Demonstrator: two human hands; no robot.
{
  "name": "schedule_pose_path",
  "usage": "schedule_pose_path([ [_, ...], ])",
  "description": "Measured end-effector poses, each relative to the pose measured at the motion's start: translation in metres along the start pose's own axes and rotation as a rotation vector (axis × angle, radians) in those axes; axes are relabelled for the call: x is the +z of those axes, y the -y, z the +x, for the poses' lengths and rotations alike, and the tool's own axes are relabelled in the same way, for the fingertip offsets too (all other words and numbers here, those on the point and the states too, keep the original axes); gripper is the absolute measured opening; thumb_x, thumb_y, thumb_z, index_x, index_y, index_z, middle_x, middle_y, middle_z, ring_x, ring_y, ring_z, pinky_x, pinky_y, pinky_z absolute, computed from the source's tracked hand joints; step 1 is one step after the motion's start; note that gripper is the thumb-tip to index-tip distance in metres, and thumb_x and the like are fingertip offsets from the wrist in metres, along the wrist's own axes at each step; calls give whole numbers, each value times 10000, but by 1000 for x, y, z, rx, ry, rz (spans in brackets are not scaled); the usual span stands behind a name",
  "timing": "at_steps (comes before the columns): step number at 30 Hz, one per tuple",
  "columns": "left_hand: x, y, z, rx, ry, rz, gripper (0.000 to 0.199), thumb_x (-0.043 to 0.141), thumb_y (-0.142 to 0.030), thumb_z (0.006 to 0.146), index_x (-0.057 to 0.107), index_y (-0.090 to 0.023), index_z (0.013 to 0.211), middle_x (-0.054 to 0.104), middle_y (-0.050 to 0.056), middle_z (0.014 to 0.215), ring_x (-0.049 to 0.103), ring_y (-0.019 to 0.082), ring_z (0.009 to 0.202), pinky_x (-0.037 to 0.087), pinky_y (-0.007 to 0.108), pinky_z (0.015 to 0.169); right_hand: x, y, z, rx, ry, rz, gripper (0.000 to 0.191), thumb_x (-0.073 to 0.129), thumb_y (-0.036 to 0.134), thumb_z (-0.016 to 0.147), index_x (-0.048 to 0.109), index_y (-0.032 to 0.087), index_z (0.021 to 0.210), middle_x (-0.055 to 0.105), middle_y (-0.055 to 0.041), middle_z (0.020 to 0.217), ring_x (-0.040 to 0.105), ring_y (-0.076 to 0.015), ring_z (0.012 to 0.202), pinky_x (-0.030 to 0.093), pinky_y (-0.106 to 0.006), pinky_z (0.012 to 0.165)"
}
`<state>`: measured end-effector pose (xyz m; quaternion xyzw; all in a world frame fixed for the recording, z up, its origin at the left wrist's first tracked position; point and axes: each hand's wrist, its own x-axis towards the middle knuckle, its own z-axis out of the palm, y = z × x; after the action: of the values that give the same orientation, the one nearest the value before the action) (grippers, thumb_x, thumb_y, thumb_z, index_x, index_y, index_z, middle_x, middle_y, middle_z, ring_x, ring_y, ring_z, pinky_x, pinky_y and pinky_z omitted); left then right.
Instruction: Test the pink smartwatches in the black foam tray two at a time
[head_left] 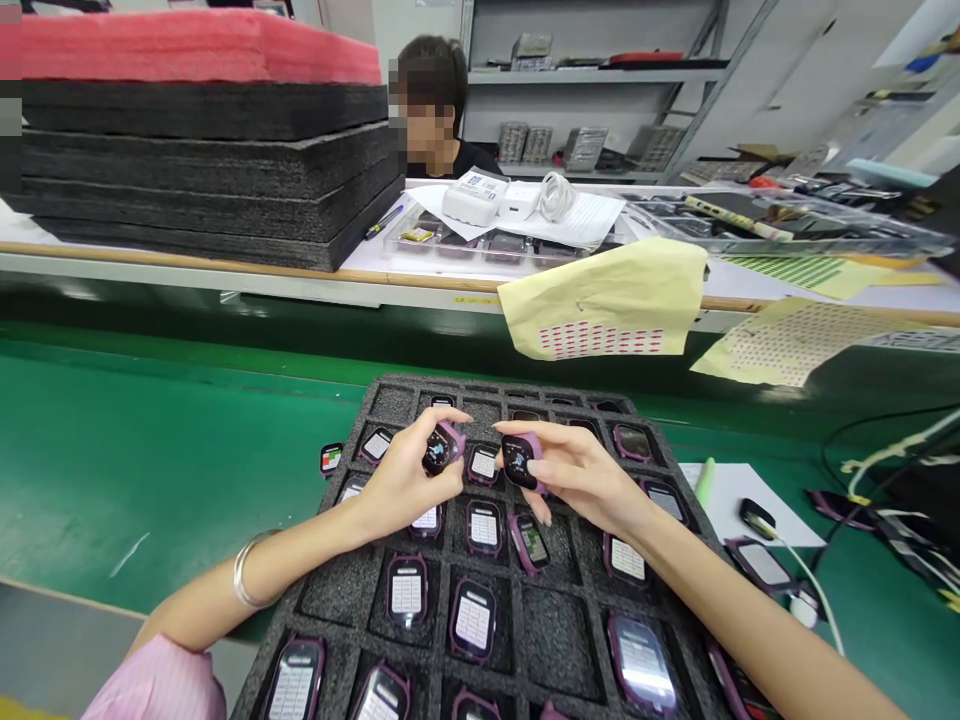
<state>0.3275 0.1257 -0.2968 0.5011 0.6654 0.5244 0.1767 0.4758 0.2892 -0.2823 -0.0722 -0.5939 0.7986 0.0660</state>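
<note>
My left hand [411, 462] is closed around a purple-framed smartwatch [439, 449] with a lit watch face. A second purple smartwatch [519, 461], its screen also lit, is gripped between the fingers of my right hand [577, 465]. Both hands hover over a dark foam tray [559, 640] divided into square pockets. Many pockets hold purple watch bodies, such as one watch [474, 618] whose screen shows a white grid. Below my right hand, another watch [531, 542] lies tilted across a pocket edge, its screen greenish. My hands and forearms hide some pockets.
A loose watch [331, 459] lies on the green bench [187, 450] left of the tray. On the right are white paper [727, 490], a cabled device [757, 517] and wires. Behind stand stacked foam trays [187, 150], a white box [475, 197] and a seated person [439, 110].
</note>
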Motion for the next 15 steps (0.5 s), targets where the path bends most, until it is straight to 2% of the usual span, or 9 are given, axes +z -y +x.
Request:
schedule_pose_path([
  [2,1,3,1,-25,8,-9,381,543,-109,767,522,-196,1138,620,27,998,594,163,882,467,278,838,0,-1,0,17,-2,-15,468,751,275,779,637,152,1216,709,-83,863,601,-130,467,500,-255,431],
  [4,3,8,2,-86,8,-70,448,585,-154,770,488,-196,1205,591,59,1140,577,186,1001,467,293,867,0,-3,1,30,-2,-26,505,723,271,812,581,155,1283,693,-49,758,627,-148,494,523,-265,473],
  [6,6,13,4,-199,34,-210,549,629,-203,753,437,-190,1267,552,86,1214,575,198,1017,499,291,794,1,-6,3,57,16,-15,527,690,269,844,521,152,1329,689,-46,763,668,-170,557,547,-280,535],
  [9,9,16,7,-382,80,-468,564,620,-194,724,431,-150,1254,594,74,1044,605,169,829,511,273,632,1,-9,5,109,66,11,459,666,272,860,527,146,1280,686,-95,936,700,-186,660,558,-281,579],
  [11,10,15,8,-446,73,-608,498,590,-164,719,470,-130,1201,609,54,944,615,160,791,525,286,649,0,-11,6,121,83,10,420,664,268,859,533,158,1243,667,-109,1007,698,-185,690,557,-271,564],
  [15,11,12,8,-488,14,-738,436,587,-135,709,519,-135,1140,657,69,963,651,187,883,552,333,759,-2,-13,6,86,20,-44,420,654,232,858,505,172,1247,671,-94,968,688,-170,666,547,-249,534],
])
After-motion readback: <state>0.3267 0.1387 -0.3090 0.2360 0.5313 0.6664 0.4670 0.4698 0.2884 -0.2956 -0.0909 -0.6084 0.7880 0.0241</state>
